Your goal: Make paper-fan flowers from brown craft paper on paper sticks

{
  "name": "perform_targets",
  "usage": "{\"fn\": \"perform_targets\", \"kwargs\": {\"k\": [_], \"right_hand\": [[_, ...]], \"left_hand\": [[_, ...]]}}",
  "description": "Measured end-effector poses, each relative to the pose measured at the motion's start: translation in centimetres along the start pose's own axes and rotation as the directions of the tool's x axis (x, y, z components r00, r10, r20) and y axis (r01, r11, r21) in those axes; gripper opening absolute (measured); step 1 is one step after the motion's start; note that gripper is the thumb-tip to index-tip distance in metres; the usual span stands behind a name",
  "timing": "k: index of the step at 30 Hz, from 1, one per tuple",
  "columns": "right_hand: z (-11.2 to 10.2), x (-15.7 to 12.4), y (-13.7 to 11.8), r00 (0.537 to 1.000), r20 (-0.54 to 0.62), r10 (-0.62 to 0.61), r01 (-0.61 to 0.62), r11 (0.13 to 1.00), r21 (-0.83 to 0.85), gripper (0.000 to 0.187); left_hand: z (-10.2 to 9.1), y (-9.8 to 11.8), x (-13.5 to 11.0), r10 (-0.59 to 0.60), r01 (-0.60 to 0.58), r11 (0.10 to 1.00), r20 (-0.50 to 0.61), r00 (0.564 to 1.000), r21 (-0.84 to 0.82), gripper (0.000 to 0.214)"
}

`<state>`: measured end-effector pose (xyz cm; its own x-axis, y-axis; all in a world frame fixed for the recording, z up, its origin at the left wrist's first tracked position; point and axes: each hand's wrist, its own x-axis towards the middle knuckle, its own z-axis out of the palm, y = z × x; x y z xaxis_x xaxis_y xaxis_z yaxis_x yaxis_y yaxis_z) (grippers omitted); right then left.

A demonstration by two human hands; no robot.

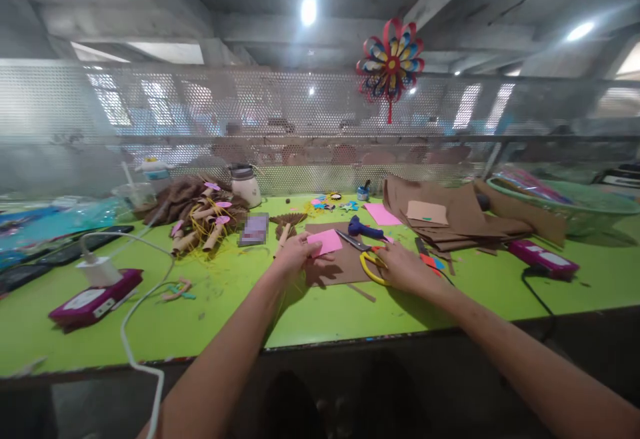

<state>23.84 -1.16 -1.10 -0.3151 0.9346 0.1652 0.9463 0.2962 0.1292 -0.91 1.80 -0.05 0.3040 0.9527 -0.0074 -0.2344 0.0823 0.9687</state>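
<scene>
Behind the green desk (313, 322) stands a mesh screen (310, 112). Toward the front edge, the left hand (294, 252) pinches pink paper (327, 243) between closed fingers, probably to present its side to the scissors (354, 242), gripped by curled fingers of the right hand (404, 267).

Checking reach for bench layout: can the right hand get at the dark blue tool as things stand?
Probably not straight away: the right hand is close to the dark blue tool, but holds the yellow-handled scissors, which it would likely have to put down first.
</scene>
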Motion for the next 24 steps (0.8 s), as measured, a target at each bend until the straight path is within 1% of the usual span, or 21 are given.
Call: {"fn": "perform_targets", "kwargs": {"k": [4, 8, 12, 16, 19, 21, 22, 23, 24], "right_hand": [[0.2, 0.2, -0.6, 1.0, 0.016, 0.021, -0.022, 1.0, 0.015, 0.033], [-0.3, 1.2, -1.0, 0.999, 0.032, 0.008, -0.007, 1.0, -0.006, 0.03], [-0.5, 2.2, -1.1, 0.994, 0.097, 0.056, -0.059, 0.998, 0.021, 0.031], [-1.3, 3.4, -0.3, 0.985, 0.142, 0.099, -0.112, 0.99, 0.086, 0.035], [-2.3, 4.1, 0.8, 0.981, 0.174, 0.091, -0.115, 0.984, 0.135, 0.035], [-2.9, 3.9, 1.5, 0.981, 0.189, 0.054, -0.101, 0.964, 0.247, 0.035], [-3.2, 3.6, 1.7, 0.979, 0.2, 0.028, -0.097, 0.934, 0.345, 0.036], [-3.5, 3.1, 1.8, 0.978, 0.208, 0.0, -0.1, 0.876, 0.471, 0.038], [-3.6, 2.5, 1.7, 0.975, 0.219, -0.031, -0.11, 0.792, 0.6, 0.039]], "left_hand": [[0.1, -0.1, 0.0, 0.04, -0.039, 0.999, -0.066, 0.997, 0.023, 0.022], [0.6, 0.3, -0.3, 0.032, -0.026, 0.999, -0.123, 0.992, 0.047, 0.013], [0.8, 0.7, -0.8, 0.048, -0.037, 0.998, -0.198, 0.979, 0.059, 0.012], [0.2, 0.5, -0.4, 0.084, -0.075, 0.996, -0.244, 0.966, 0.047, 0.015], [-0.4, 0.3, 0.0, 0.116, -0.114, 0.993, -0.285, 0.951, 0.026, 0.017], [-0.7, 0.3, 0.1, 0.124, -0.129, 0.992, -0.315, 0.941, 0.007, 0.017], [-0.8, 0.4, 0.1, 0.127, -0.135, 0.991, -0.333, 0.934, -0.002, 0.017], [-0.8, 0.5, 0.0, 0.13, -0.142, 0.99, -0.35, 0.928, -0.01, 0.016], [-0.9, 0.6, 0.0, 0.139, -0.155, 0.988, -0.363, 0.921, -0.014, 0.016]]}}
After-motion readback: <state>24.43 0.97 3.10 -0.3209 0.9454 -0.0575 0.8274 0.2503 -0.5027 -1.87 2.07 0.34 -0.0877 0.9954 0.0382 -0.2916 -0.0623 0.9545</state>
